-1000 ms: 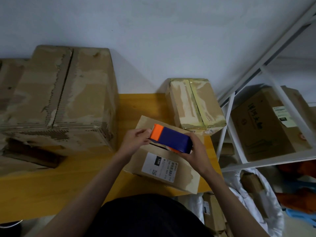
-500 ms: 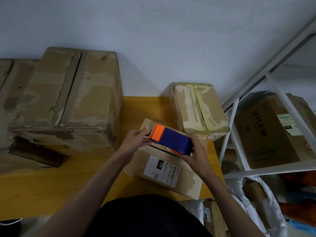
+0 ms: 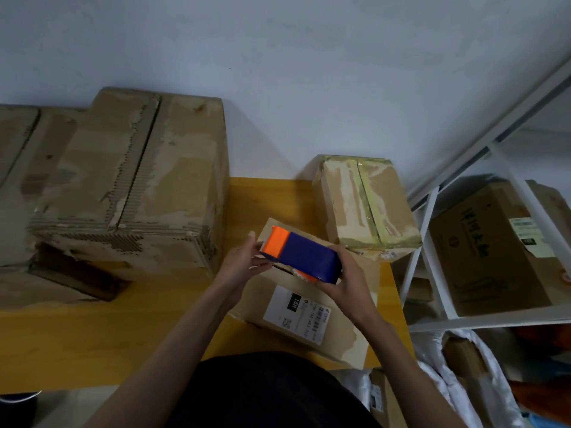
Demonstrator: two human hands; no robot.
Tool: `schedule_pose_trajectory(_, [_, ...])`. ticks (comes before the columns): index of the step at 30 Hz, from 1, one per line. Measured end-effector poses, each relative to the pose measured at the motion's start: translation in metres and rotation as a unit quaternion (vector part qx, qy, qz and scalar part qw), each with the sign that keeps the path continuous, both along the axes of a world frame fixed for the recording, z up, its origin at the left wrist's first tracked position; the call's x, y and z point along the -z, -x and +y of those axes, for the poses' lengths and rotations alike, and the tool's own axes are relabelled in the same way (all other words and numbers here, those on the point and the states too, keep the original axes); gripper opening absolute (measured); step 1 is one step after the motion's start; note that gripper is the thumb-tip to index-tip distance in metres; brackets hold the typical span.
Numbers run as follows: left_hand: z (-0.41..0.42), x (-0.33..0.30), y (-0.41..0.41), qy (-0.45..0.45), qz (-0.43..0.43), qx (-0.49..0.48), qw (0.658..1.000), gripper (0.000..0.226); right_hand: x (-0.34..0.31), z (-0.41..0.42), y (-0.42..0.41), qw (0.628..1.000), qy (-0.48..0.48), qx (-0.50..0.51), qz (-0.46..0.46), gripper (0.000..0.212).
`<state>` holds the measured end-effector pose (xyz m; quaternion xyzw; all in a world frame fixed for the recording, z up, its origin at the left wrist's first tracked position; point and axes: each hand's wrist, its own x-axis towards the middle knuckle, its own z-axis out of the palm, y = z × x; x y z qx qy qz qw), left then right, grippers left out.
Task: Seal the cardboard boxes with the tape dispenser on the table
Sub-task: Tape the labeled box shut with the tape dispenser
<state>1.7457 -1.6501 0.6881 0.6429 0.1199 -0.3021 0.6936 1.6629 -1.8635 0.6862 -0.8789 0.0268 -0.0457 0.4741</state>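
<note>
Cardboard boxes sit on the yellow desk: a large worn box at left, the labelled box under the tape dispenser. The right hand clamps the dispenser's rear; the left hand pinches its orange front end. The tape could stick crooked or miss the seam if started askew.

Right hand gripping tape dispenser, left hand at its orange end, above labelled box
</note>
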Motion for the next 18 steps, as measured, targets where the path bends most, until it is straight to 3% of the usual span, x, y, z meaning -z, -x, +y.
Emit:
schedule_pose_trajectory(5, [0.002,0.008,-0.005,-0.034,-0.003,0.006,0.999,0.023,-0.004,-0.005,0.005,1.000,-0.011,-0.007,0.018,0.049])
schedule_pose_trajectory(9, [0.000,0.014,-0.009,-0.083,-0.012,-0.048,0.995,0.016,-0.001,-0.004,0.008,1.000,-0.010,-0.009,0.019,0.052])
schedule_pose_trajectory(18, [-0.005,0.027,-0.012,-0.148,-0.035,-0.058,0.987,0.018,0.001,0.000,0.007,0.997,0.065,-0.027,0.025,0.051])
